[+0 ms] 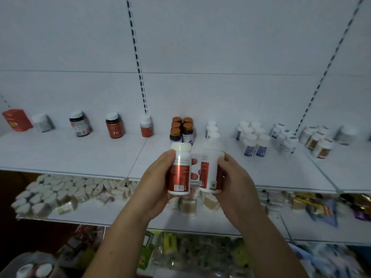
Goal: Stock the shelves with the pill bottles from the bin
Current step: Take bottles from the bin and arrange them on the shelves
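Left bottle (179, 171): stood upright with a red label and white cap, gripped by my left hand (154, 183) in front of the top shelf (80, 155) edge.
Right bottle (210, 169): sat just beside it, clamped in my right hand (234, 185); its cap blurred into the white bottles behind.
Hands: were close together, each wrapped round its own bottle.
Amber-capped bottles (181, 130): stood on the top shelf, directly behind.
Bin (12, 265): lay well below the top shelf, cut off at the corner and blurred; I made out two white caps.
Label text: was unreadable.

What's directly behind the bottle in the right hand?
A row of white-capped bottles on the shelf; the bottle in the right hand covers the row's front end.
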`<act>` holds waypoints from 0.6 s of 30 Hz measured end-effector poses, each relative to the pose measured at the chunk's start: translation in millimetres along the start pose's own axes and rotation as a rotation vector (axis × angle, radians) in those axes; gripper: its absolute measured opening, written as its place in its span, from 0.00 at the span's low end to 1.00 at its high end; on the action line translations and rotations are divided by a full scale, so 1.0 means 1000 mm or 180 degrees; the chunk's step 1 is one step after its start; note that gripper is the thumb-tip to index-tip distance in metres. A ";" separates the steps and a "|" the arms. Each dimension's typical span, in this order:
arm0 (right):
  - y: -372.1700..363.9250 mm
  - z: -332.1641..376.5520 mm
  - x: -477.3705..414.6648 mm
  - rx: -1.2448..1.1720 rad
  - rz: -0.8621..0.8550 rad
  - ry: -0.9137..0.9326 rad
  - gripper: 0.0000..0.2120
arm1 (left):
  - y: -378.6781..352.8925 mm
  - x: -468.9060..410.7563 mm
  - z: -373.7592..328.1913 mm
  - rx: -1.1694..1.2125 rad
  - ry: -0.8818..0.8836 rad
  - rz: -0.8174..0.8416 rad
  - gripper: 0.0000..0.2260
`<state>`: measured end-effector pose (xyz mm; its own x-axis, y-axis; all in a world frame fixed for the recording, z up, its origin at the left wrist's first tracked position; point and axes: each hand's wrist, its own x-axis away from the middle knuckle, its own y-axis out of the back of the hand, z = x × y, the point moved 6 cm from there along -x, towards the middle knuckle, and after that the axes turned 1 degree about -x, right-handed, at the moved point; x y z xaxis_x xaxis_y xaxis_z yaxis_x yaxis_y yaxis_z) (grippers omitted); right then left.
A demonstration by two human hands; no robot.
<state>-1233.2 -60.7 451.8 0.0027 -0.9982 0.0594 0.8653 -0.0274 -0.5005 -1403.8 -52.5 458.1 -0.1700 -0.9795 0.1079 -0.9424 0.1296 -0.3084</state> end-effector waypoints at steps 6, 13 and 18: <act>0.038 0.012 0.001 0.0151 0.0022 0.0076 0.16 | -0.038 -0.011 0.012 0.0066 0.0115 0.0163 0.22; 0.038 0.002 -0.009 0.0160 0.0138 0.0041 0.17 | -0.028 -0.016 0.020 0.0511 0.0333 0.0115 0.25; 0.005 -0.017 -0.025 0.0102 0.0307 -0.0086 0.18 | 0.009 -0.021 0.019 0.0586 0.0309 -0.0072 0.24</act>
<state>-1237.6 -36.9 433.3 0.0999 -0.9944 0.0356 0.8759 0.0709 -0.4772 -1403.0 -34.0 435.6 -0.1847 -0.9612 0.2047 -0.8792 0.0686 -0.4714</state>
